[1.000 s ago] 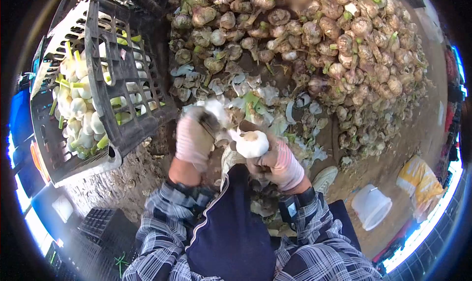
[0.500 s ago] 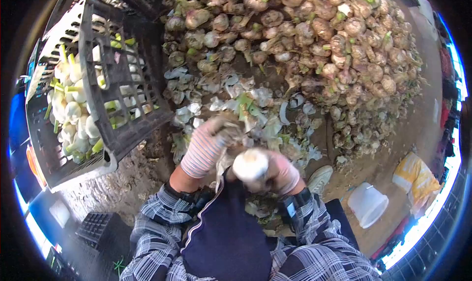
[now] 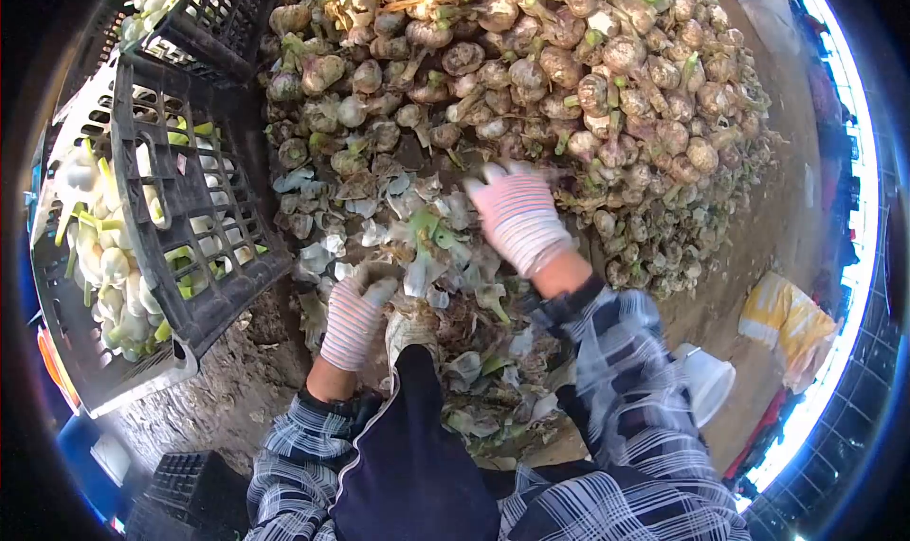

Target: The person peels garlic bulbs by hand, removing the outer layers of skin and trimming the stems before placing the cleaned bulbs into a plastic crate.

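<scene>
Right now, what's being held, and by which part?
I can't tell: no whole bulb shows in the curled left hand or the blurred right hand, but small scraps could be hidden.

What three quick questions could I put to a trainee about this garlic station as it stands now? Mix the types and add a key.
1. Multiple choice: which of these is nearest the right hand?
A) the white bucket
B) the heap of brown garlic
C) the yellow and white sack

2. True or false: only the left hand wears a striped glove.

3. Fill in the blank: the white garlic bulbs with green stems, at the left of the view, are in a black slotted ____.

Key: 1 B; 2 false, both hands wear one; 3 crate.
</scene>
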Tool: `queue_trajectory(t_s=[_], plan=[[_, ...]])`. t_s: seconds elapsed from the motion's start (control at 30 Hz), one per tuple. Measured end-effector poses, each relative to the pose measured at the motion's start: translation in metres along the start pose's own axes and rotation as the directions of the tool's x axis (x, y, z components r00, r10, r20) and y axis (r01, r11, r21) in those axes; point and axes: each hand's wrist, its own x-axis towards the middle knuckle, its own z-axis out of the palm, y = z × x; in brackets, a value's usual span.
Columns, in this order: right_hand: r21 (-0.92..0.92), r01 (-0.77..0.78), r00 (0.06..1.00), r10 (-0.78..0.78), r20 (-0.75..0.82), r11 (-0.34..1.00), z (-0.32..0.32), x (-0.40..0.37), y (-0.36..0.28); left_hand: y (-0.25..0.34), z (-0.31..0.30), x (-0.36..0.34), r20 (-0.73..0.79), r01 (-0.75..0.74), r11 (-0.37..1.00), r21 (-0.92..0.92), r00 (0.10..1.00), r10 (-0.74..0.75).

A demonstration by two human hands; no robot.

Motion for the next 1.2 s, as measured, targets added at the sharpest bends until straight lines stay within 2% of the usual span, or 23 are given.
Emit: queue_trajectory(t_s=[0.07,0.13,0.17,0.23,0.27,0.33,0.37,0.4,0.43,0.47,0.5,0.53,0.6,0.67,0.7,0.77,0.83,0.87,0.9,1.0,1.03,1.13,1.2], plan=[[-0.375,0.089,0.991,-0.046,0.123,0.923,0.041,0.004,0.033,0.003,0.002,0.0,0.029,0.049,0.999,0.015,0.998,-0.049],[-0.446,0.212,0.977,-0.194,0.085,0.869,0.067,0.002,0.053,0.002,0.003,0.001,0.053,0.085,0.996,0.019,0.995,-0.086],[-0.393,0.212,0.971,-0.24,-0.021,0.895,0.087,0.005,0.068,-0.003,0.005,0.003,0.06,0.094,0.995,0.012,0.994,-0.095],[-0.322,0.103,0.993,-0.116,-0.022,0.941,0.092,0.012,0.068,-0.007,0.005,0.004,0.058,0.111,0.994,-0.01,0.992,-0.111],[-0.284,0.052,0.998,-0.061,-0.021,0.958,0.095,0.018,0.066,-0.005,0.004,0.005,0.037,0.067,0.998,0.023,0.997,-0.067],[-0.3,0.05,0.985,-0.097,-0.142,0.953,0.085,0.015,0.058,0.004,0.0,0.0,0.01,-0.003,0.995,0.103,1.0,0.002],[-0.193,0.009,0.959,-0.063,-0.278,0.981,0.082,0.011,0.051,0.006,-0.003,-0.001,0.027,0.029,0.984,0.177,0.999,-0.034],[-0.086,-0.019,0.913,-0.018,-0.408,0.996,0.075,0.007,0.043,0.006,-0.002,0.0,0.012,0.01,0.989,0.149,1.0,-0.012],[0.16,-0.082,0.933,0.132,-0.334,0.984,0.052,-0.003,0.029,0.008,0.003,0.0,-0.007,-0.011,0.993,0.119,1.0,0.012],[0.314,-0.161,0.916,0.26,-0.306,0.936,0.043,-0.015,0.013,0.008,0.008,0.0,-0.028,-0.028,0.995,0.093,0.999,0.031],[0.809,-0.067,0.907,0.373,-0.194,0.584,0.051,-0.024,-0.005,0.007,0.013,0.005,-0.026,-0.225,0.937,0.268,0.97,0.241],[0.999,0.033,0.914,0.405,-0.033,0.007,0.049,-0.033,-0.023,0.024,0.016,0.003,0.028,-0.276,0.908,0.315,0.959,0.281],[0.991,-0.129,0.957,0.257,0.131,-0.027,0.018,-0.06,-0.041,0.028,0.02,0.004,0.178,-0.319,0.911,0.263,0.944,0.279],[0.999,-0.017,0.954,0.297,0.028,-0.039,0.031,-0.075,-0.056,0.025,0.019,0.006,0.147,-0.205,0.976,0.077,0.97,0.192],[0.921,-0.093,0.933,0.289,0.213,-0.379,0.029,-0.08,-0.063,0.027,0.015,0.005,0.133,-0.182,0.983,0.027,0.975,0.177],[0.656,-0.051,0.894,0.258,0.366,-0.753,0.018,-0.079,-0.082,0.033,0.011,0.003,0.129,-0.15,0.988,0.032,0.981,0.145],[0.948,-0.098,0.919,0.337,0.202,-0.301,0.01,-0.084,-0.082,0.041,0.007,0.0,0.13,-0.157,0.979,0.128,0.982,0.14],[0.994,-0.107,0.935,0.338,0.111,-0.032,0.008,-0.085,-0.082,0.043,0.006,-0.001,0.131,-0.177,0.959,0.221,0.98,0.15],[0.991,-0.071,0.906,0.423,0.018,0.11,0.017,-0.084,-0.088,0.041,0.007,-0.003,0.133,-0.171,0.948,0.267,0.981,0.14],[0.986,-0.144,0.913,0.372,0.166,-0.084,0.029,-0.082,-0.086,0.047,0.014,-0.009,0.071,-0.304,0.894,0.33,0.952,0.298],[0.984,-0.043,0.917,0.385,0.107,-0.172,0.033,-0.078,-0.09,0.037,0.01,-0.004,0.145,-0.485,0.741,0.465,0.867,0.476],[0.974,-0.139,0.943,0.277,0.186,-0.181,0.016,-0.081,-0.084,0.042,0.007,-0.005,0.201,-0.543,0.668,0.51,0.83,0.521],[0.961,-0.133,0.964,0.196,0.183,-0.243,0.005,-0.082,-0.082,0.04,0.005,-0.006,0.207,-0.536,0.667,0.517,0.834,0.511]])
